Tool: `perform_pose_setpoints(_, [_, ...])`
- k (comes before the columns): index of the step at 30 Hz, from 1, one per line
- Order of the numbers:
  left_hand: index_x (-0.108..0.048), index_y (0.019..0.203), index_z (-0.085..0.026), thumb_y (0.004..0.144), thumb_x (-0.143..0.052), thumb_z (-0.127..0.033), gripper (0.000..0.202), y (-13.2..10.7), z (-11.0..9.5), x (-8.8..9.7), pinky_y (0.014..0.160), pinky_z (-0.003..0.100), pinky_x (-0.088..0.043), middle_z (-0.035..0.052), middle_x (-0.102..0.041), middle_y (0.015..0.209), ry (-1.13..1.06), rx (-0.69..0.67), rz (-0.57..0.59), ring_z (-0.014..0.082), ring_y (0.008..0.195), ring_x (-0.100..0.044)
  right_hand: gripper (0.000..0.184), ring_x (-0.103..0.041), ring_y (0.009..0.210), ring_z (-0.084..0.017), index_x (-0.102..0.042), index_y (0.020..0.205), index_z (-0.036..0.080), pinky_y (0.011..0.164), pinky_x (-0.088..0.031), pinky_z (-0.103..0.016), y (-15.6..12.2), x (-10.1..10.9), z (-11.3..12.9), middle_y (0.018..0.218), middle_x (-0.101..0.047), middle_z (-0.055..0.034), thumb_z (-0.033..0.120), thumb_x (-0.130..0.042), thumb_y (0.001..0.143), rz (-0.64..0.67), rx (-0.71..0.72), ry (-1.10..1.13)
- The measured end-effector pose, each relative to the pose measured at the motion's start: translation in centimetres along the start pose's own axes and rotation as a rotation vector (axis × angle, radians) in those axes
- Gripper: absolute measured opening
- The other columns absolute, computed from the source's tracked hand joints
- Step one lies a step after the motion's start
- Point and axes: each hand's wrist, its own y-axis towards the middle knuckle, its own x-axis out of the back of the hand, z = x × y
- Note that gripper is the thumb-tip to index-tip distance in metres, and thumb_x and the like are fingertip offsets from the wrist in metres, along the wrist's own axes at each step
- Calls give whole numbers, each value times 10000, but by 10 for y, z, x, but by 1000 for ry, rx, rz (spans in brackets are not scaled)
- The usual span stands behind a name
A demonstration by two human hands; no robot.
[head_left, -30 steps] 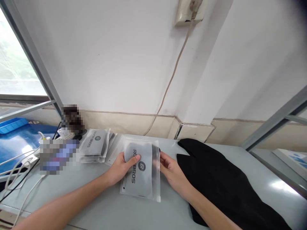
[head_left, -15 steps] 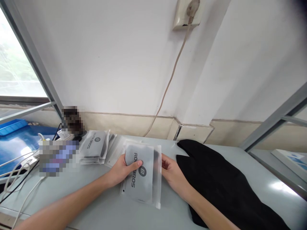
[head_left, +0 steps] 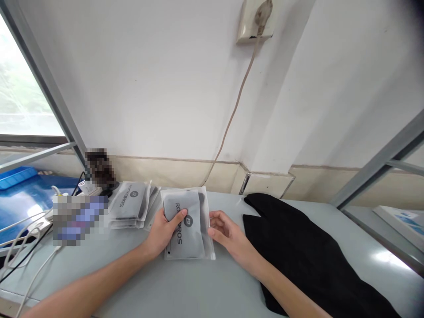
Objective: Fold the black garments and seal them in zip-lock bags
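Broadly, a smooth grey worktop (head_left: 238, 291) carries flat black fabric (head_left: 308, 247) right of the rectangular, translucent plastic pouch (head_left: 190, 249) and stacked similar pouches (head_left: 127, 201) left of it; neither blocks it. The pouch already looks filled, its sealing unclear. The left hand (head_left: 164, 227) grips it; the half-curled right hand (head_left: 230, 236) meets its edge, grip unclear.

Both forearms (head_left: 106, 271) are angled inward; the left hand (head_left: 164, 230) is clasped, thumb extended, and the right hand's (head_left: 230, 236) fingers are loosely curled.
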Motion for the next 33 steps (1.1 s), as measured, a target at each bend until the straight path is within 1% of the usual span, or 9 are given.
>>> perform_pose_setpoints(2, [-745,952,-158,837,-804,-526,390,0,1,0,774,317,-606,83,-811,966,6,7,-5,253,906,-755,476,-628,866,-225,-613,1063,245,826,-528,-369,1,0,-2,917,-642,-30,641,-750,838,-8,-5,-32])
perform_pose_setpoints(5, [-742,975,-165,844,-798,-524,386,-2,0,-1,777,328,-611,87,-813,994,-16,24,31,260,920,-759,414,-601,813,-219,-627,956,244,810,-518,-370,3,1,-2,846,-626,-16,646,-686,879,-70,-1,-73])
perform_pose_setpoints(8, [-737,1009,-171,855,-785,-530,393,-2,-2,-1,785,329,-612,92,-809,1041,-51,14,64,263,950,-756,414,-596,826,-221,-626,891,245,828,-510,-366,2,3,3,865,-630,-19,659,-621,916,-119,-1,-76])
perform_pose_setpoints(10, [-736,1006,-172,852,-785,-536,398,-2,-3,0,778,326,-610,90,-807,1034,-53,12,65,261,943,-754,436,-591,828,-217,-628,898,242,831,-510,-361,2,4,4,877,-620,-17,678,-622,911,-102,-13,-61])
perform_pose_setpoints(14, [-738,1016,-164,838,-795,-537,417,-2,-5,0,764,321,-605,95,-801,1035,-22,15,35,263,938,-746,496,-586,836,-214,-628,997,234,816,-508,-360,1,3,1,899,-609,-22,704,-692,852,-23,-38,-29])
perform_pose_setpoints(16, [-737,1014,-159,845,-789,-537,417,-3,-6,0,756,322,-606,100,-801,1031,-13,16,37,262,929,-746,494,-584,852,-217,-622,1019,233,820,-498,-362,1,2,-1,922,-612,-29,698,-685,863,-4,-42,-29])
perform_pose_setpoints(19, [-731,1001,-157,850,-783,-537,413,-3,-6,-1,755,329,-611,102,-804,1019,-3,18,54,268,927,-751,447,-553,799,-201,-605,949,237,773,-468,-339,1,2,-4,856,-583,-6,673,-679,883,-7,-5,-81])
perform_pose_setpoints(23, [-721,1010,-165,839,-796,-528,407,-4,-4,-2,792,332,-609,93,-805,1036,9,8,45,271,967,-749,442,-463,691,-173,-546,831,242,673,-399,-303,2,4,-7,719,-470,37,664,-650,908,-37,41,-148])
perform_pose_setpoints(33, [-689,923,-169,840,-780,-550,400,-4,-5,-3,737,313,-595,61,-772,931,-30,24,46,234,857,-724,449,-431,673,-169,-507,801,244,664,-374,-300,4,4,-7,705,-449,45,657,-639,917,-53,74,-127])
